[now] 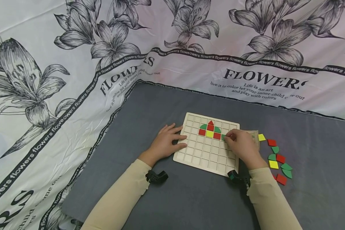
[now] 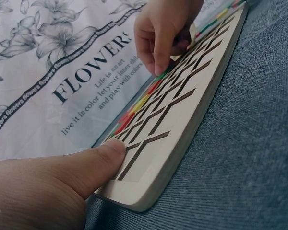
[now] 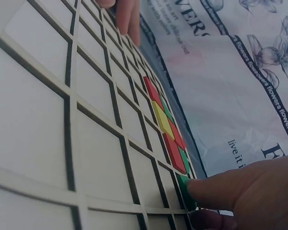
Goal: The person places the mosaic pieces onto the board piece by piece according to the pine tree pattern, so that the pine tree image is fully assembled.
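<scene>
A pale wooden grid board (image 1: 202,158) lies on the grey tabletop. Set in its squares are red, green and yellow pieces, among them a yellow square (image 1: 209,134) between two red squares and a red triangle (image 1: 210,122) at the top. My left hand (image 1: 168,140) rests at the board's left edge with fingers spread, its thumb (image 2: 110,151) touching a corner. Just right of the set pieces, my right hand (image 1: 242,145) pinches a green piece (image 3: 185,191) at a square in the same row. Part of that piece is hidden by the fingers.
Loose red, yellow and green pieces, including a yellow square (image 1: 273,164) and a red square (image 1: 281,179), lie right of the board. A tan, card-like item (image 1: 256,135) is partly behind the right hand. Flower-printed cloth (image 1: 187,68) stands behind the table.
</scene>
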A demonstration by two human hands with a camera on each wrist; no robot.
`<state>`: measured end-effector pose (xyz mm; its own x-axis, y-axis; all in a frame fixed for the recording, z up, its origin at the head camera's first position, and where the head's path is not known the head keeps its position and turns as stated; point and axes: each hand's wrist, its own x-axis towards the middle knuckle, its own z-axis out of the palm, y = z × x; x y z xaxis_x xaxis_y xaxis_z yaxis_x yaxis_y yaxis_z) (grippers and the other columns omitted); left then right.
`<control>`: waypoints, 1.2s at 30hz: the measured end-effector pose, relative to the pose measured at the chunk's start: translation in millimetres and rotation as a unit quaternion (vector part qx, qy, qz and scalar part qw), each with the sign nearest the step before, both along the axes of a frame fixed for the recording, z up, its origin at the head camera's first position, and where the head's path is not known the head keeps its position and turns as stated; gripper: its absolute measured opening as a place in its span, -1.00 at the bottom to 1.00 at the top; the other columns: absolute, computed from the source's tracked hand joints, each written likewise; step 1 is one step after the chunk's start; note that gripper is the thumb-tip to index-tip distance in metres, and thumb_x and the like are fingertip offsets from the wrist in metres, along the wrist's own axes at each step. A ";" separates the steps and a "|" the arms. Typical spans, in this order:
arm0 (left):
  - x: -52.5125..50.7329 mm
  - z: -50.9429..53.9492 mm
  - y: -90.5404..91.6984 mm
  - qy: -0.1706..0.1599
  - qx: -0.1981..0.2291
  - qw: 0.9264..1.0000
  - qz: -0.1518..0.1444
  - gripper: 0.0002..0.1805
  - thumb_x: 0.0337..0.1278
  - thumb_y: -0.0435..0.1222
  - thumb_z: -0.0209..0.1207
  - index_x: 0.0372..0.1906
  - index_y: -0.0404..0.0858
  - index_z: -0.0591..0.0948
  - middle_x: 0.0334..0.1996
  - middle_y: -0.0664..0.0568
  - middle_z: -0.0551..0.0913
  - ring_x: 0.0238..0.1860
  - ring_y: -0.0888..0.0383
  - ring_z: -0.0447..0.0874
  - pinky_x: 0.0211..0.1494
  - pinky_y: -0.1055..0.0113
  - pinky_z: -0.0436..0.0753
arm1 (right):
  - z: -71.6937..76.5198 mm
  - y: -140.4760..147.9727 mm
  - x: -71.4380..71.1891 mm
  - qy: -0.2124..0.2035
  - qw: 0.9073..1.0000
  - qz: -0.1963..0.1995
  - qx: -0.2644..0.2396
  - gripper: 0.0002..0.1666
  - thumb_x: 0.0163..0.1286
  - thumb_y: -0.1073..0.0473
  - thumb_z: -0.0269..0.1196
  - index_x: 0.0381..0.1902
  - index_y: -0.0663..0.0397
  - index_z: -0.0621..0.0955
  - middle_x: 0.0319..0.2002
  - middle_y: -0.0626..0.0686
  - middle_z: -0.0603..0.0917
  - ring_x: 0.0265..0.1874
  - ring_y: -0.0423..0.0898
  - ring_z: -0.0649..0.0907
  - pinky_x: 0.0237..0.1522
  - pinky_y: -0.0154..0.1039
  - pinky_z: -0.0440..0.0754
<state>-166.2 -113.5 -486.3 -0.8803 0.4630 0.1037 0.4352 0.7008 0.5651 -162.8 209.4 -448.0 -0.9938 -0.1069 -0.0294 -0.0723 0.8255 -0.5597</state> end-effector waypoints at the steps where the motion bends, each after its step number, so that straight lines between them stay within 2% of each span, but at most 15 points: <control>1: -0.1 0.0 0.0 0.000 0.000 1.000 0.000 -0.52 0.36 0.06 0.35 0.28 -0.02 0.74 0.55 -0.01 0.42 0.66 -0.15 0.11 0.74 -0.10 -0.04 | 0.2 -0.6 0.2 -0.003 1.000 -0.004 0.001 -0.71 0.54 0.12 0.29 -0.07 0.28 0.73 -0.28 0.19 0.74 -0.36 0.05 0.64 -0.40 -0.18 0.58; 6: -0.1 -0.5 0.3 0.000 -0.001 1.000 0.000 -0.51 0.35 0.06 0.36 0.28 -0.02 0.74 0.55 -0.01 0.41 0.66 -0.13 0.11 0.74 -0.09 -0.05 | 0.5 -2.2 1.3 -0.012 1.000 -0.012 0.010 -0.70 0.53 0.11 0.31 -0.08 0.29 0.75 -0.24 0.21 0.75 -0.32 0.06 0.66 -0.34 -0.12 0.64; 11: 0.8 -0.7 -1.4 -0.004 -0.001 1.000 0.005 -0.51 0.36 0.06 0.35 0.29 -0.02 0.73 0.56 0.00 0.40 0.66 -0.13 0.10 0.74 -0.09 -0.05 | 3.5 -4.4 1.3 -0.011 1.000 0.003 0.017 -0.68 0.55 0.11 0.28 -0.03 0.29 0.77 -0.16 0.24 0.77 -0.28 0.07 0.66 -0.29 -0.06 0.67; 15: 1.5 -1.0 -1.4 -0.005 -0.001 1.000 0.004 -0.51 0.36 0.06 0.35 0.29 -0.02 0.73 0.56 0.00 0.40 0.66 -0.13 0.10 0.74 -0.09 -0.05 | 7.7 -1.4 3.5 -0.020 0.999 0.021 0.016 -0.59 0.59 0.10 0.22 0.11 0.33 0.73 -0.03 0.31 0.75 -0.20 0.12 0.67 -0.27 -0.05 0.70; 19: 1.2 -1.5 -0.6 -0.002 0.001 1.000 0.003 -0.51 0.35 0.07 0.36 0.28 -0.01 0.73 0.55 0.00 0.41 0.66 -0.13 0.11 0.74 -0.09 -0.05 | 16.8 6.0 7.9 -0.032 0.999 0.031 0.007 -0.51 0.62 0.07 0.17 0.25 0.37 0.64 0.03 0.37 0.71 -0.21 0.14 0.68 -0.37 -0.12 0.67; 24: 0.2 -1.6 1.0 -0.002 0.001 1.000 0.003 -0.50 0.34 0.07 0.36 0.28 -0.01 0.74 0.55 0.00 0.41 0.66 -0.13 0.10 0.74 -0.07 -0.06 | 34.2 19.3 18.1 -0.029 0.999 0.039 0.016 -0.55 0.60 0.12 0.19 0.23 0.37 0.64 -0.01 0.36 0.73 -0.34 0.05 0.66 -0.44 -0.18 0.59; 27: -0.2 -1.5 1.2 -0.004 -0.002 1.000 0.003 -0.50 0.35 0.07 0.36 0.29 -0.01 0.73 0.56 0.00 0.40 0.67 -0.13 0.09 0.74 -0.07 -0.06 | 42.8 27.8 25.1 -0.032 0.998 0.045 0.024 -0.56 0.59 0.13 0.21 0.22 0.35 0.64 -0.05 0.33 0.75 -0.34 0.03 0.69 -0.42 -0.17 0.61; 33: -0.4 0.3 0.4 -0.006 -0.002 1.000 0.003 -0.50 0.35 0.06 0.36 0.29 -0.02 0.73 0.56 0.00 0.40 0.67 -0.13 0.09 0.74 -0.08 -0.06 | 49.1 44.4 39.3 -0.047 0.997 0.050 0.038 -0.60 0.58 0.12 0.23 0.17 0.33 0.67 -0.11 0.29 0.76 -0.39 -0.05 0.69 -0.46 -0.18 0.58; 36: 0.0 0.4 1.2 -0.008 -0.004 1.000 0.004 -0.50 0.35 0.07 0.35 0.29 -0.01 0.73 0.56 0.01 0.39 0.67 -0.12 0.09 0.75 -0.06 -0.07 | 50.4 54.1 47.2 -0.056 0.996 0.048 0.050 -0.61 0.56 0.13 0.24 0.16 0.32 0.68 -0.15 0.24 0.77 -0.50 -0.09 0.61 -0.47 -0.18 0.54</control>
<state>-166.3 -112.4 -485.9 -0.8855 0.4567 0.0855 0.4205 0.7094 0.5657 -115.6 263.6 -397.7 -0.9691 -0.1929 -0.1539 -0.0963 0.8698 -0.4840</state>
